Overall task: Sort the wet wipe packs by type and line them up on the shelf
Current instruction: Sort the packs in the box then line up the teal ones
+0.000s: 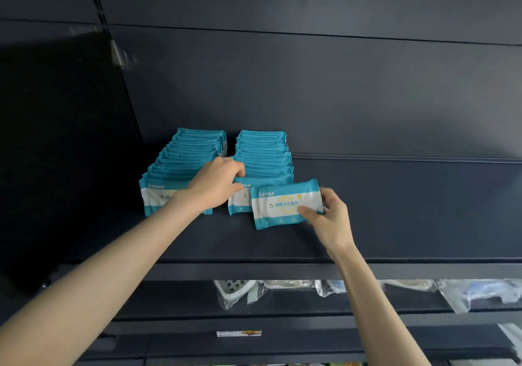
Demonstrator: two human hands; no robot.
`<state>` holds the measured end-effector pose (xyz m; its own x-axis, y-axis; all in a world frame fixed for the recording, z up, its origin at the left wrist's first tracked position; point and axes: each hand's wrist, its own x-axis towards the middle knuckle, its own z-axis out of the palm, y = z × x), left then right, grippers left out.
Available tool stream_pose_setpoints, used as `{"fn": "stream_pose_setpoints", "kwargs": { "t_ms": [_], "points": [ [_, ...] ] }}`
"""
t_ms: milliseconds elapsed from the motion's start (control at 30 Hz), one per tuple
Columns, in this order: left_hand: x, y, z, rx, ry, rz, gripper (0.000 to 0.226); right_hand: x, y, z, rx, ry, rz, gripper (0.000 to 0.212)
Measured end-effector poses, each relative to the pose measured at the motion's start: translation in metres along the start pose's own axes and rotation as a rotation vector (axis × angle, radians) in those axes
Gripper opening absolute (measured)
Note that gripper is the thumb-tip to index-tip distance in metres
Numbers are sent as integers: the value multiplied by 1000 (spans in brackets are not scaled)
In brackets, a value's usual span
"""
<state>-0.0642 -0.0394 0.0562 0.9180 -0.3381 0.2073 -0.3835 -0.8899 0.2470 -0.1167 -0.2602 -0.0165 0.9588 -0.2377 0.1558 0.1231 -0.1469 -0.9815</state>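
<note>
Two rows of teal-and-white wet wipe packs stand upright on the dark shelf: a left row and a right row. My left hand pinches the top edge of the front pack of the right row, between thumb and fingers. My right hand holds a loose pack by its right end, thumb on its face. That pack is tilted slightly and sits just in front of the right row, overlapping the front pack.
The shelf stretches bare to the right of the rows. A dark side panel closes the left. Below the shelf lip hang clear plastic bags with white items, and a price label sits on a lower rail.
</note>
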Motion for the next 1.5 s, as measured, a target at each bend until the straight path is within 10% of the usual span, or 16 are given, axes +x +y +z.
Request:
{"fn": "stream_pose_setpoints", "kwargs": {
  "t_ms": [467,767,1500],
  "points": [
    [-5,-11,5,-21,-19,139,58,7,-6,48,-486,122,-128,32],
    [-6,-11,19,116,112,184,47,4,0,48,-580,14,-272,92],
    [8,-13,31,184,174,197,45,32,1,48,-911,-5,-313,67]
  ]
}}
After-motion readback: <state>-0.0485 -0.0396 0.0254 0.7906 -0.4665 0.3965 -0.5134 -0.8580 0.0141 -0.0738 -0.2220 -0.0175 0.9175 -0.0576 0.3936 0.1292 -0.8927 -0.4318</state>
